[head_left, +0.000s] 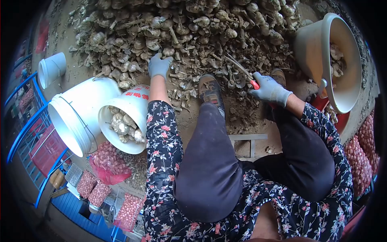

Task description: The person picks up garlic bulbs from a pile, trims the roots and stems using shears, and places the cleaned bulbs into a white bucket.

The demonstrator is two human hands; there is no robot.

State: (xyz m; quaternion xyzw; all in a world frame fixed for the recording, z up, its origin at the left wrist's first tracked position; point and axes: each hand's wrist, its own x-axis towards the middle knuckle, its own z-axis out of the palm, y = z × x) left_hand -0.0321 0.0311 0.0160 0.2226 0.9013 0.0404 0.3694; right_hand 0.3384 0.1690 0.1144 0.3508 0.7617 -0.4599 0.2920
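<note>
My left hand [159,66], in a grey-blue glove, reaches into the near edge of a big heap of dry garlic [193,30]. Its thumb and fingers close around a garlic bulb [168,52] at their tips. In my right hand [268,88], gloved alike, is a pair of red-handled shears [244,72]. The long metal blades point up and left over loose husks and cut stalks, and my fingers wrap around the handles. Beside my left forearm, a white bucket [141,99] lies tipped toward me with trimmed garlic bulbs [123,126] inside.
Another white bucket [82,109] lies on its side further left, with a smaller pale bucket [52,69] behind. A large cream tub [312,48] leans at the right, holding some garlic scraps. Net sacks of garlic [357,163] stand at right; more sacks [109,159] and blue railings are at left.
</note>
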